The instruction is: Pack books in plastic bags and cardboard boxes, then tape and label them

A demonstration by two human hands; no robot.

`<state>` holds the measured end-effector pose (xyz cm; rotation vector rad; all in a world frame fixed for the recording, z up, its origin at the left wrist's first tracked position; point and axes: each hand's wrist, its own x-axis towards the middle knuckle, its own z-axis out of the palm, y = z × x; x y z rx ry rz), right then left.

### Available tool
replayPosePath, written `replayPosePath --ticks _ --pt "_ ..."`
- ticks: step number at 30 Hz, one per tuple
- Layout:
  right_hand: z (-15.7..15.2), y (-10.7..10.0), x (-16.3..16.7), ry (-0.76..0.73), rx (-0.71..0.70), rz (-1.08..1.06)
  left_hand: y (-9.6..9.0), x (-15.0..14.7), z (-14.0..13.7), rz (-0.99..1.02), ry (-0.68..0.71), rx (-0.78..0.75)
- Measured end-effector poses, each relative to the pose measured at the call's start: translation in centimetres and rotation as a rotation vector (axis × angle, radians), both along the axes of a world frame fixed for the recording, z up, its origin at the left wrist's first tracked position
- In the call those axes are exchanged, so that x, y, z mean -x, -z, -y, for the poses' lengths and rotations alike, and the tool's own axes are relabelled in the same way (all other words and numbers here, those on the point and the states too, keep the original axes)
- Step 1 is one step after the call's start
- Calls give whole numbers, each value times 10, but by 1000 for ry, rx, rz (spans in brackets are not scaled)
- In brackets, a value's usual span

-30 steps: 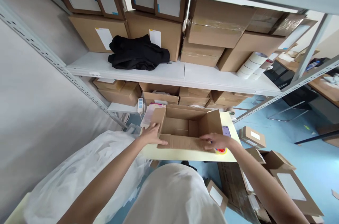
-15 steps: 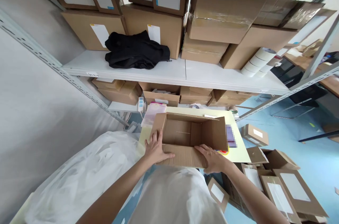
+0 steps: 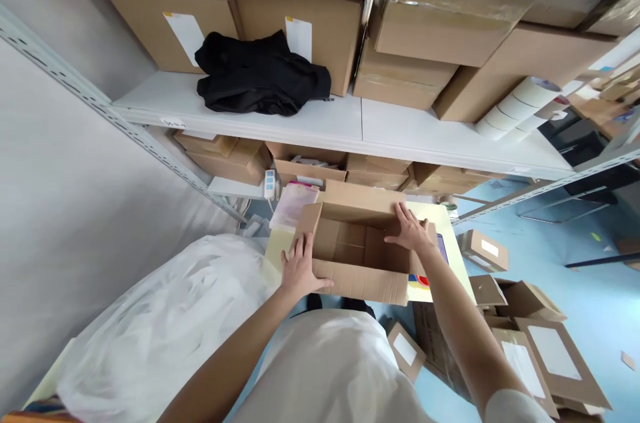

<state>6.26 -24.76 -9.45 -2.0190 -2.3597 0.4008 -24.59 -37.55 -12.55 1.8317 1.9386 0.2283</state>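
An open cardboard box (image 3: 360,283) stands on a pale yellow table in front of me, its inside bare and its flaps folded outward. My left hand (image 3: 301,270) holds the near left corner, with fingers on the left flap and the thumb along the near flap. Over the right end of the box is my right hand (image 3: 411,230), fingers apart at the far right corner and thumb pointing into the box. It touches the box without closing round it. The right flap is partly hidden beneath that hand and forearm.
Shelving with a white shelf (image 3: 330,123) rises behind the table, bearing boxes, a black garment (image 3: 263,73) and tape rolls (image 3: 520,106). A pink-edged plastic pouch (image 3: 295,205) lies left of the box. White sheeting (image 3: 175,316) bulks at left; cartons (image 3: 555,360) crowd the floor at right.
My right hand has gone from the near flap to the far right corner. The far flap now stands out beyond the box. My left hand stays at the left corner.
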Motion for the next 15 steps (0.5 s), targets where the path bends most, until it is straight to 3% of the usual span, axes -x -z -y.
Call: replayPosePath --ticks 3,8,12,15 --pt "-12 21 -21 -78 15 -160 10 -1 -2 137 -28 -10" --pt "1 37 -17 -84 -78 -315 24 -2 14 291 -71 11" --pt "13 38 -14 -60 -99 -261 31 -1 27 328 -80 -32" --pt "18 28 -7 -13 -124 -72 35 0 22 351 -104 -112"
